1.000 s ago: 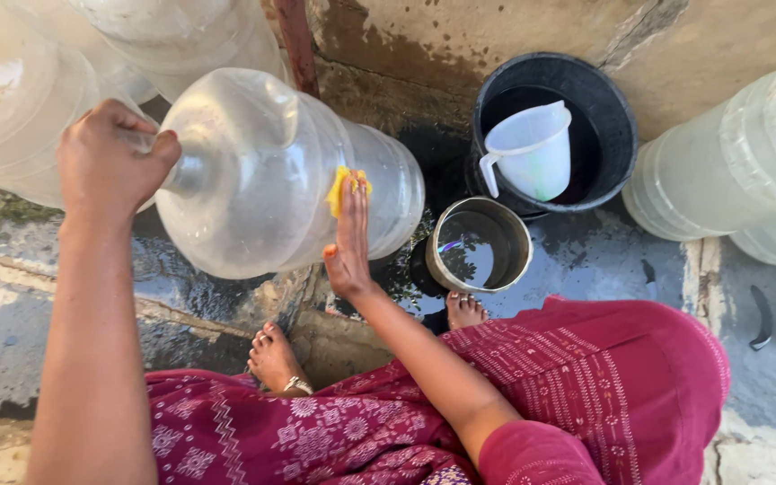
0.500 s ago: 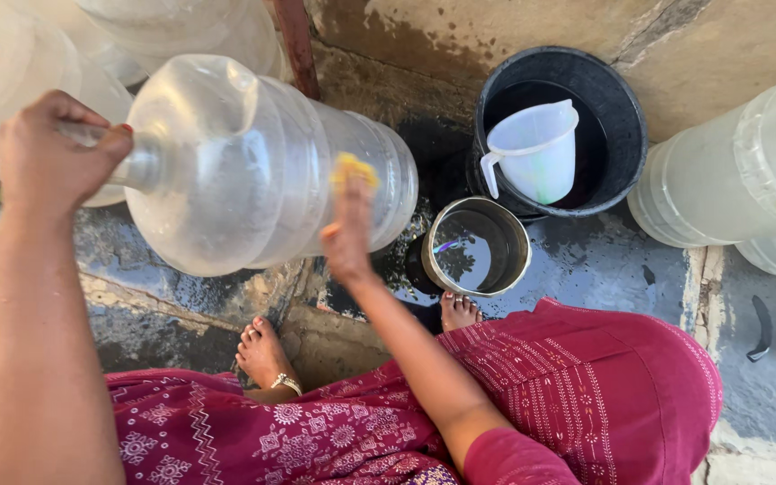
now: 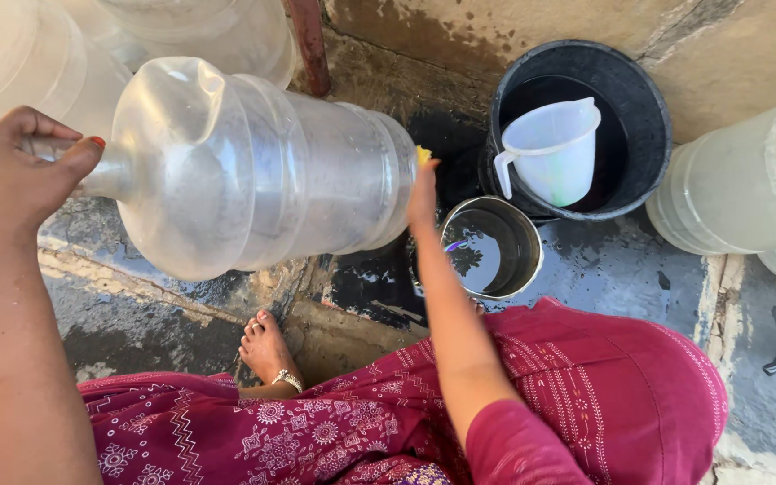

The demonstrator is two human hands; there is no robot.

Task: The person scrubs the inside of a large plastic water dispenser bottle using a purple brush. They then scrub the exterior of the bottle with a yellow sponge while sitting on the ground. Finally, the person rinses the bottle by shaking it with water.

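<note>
A large clear plastic water jug [image 3: 262, 171] lies on its side, neck pointing left. My left hand [image 3: 24, 175] grips its neck. My right hand [image 3: 422, 193] presses a yellow sponge [image 3: 424, 154] against the jug's bottom end at the right; only a sliver of the sponge shows past my fingers. Just right of that hand stands a small steel pot [image 3: 494, 247] with water in it.
A black bucket [image 3: 644, 108] of water holds a white plastic jug-shaped mug [image 3: 554, 148]. More clear jugs lie at top left [image 3: 181, 31] and right [image 3: 747, 189]. A rusty pipe [image 3: 309, 45] runs up the wall. My bare foot [image 3: 267, 350] rests on the wet concrete.
My right hand has slid the sponge from the jug's side around to its bottom end. The jug has shifted a little with my left hand on the neck.
</note>
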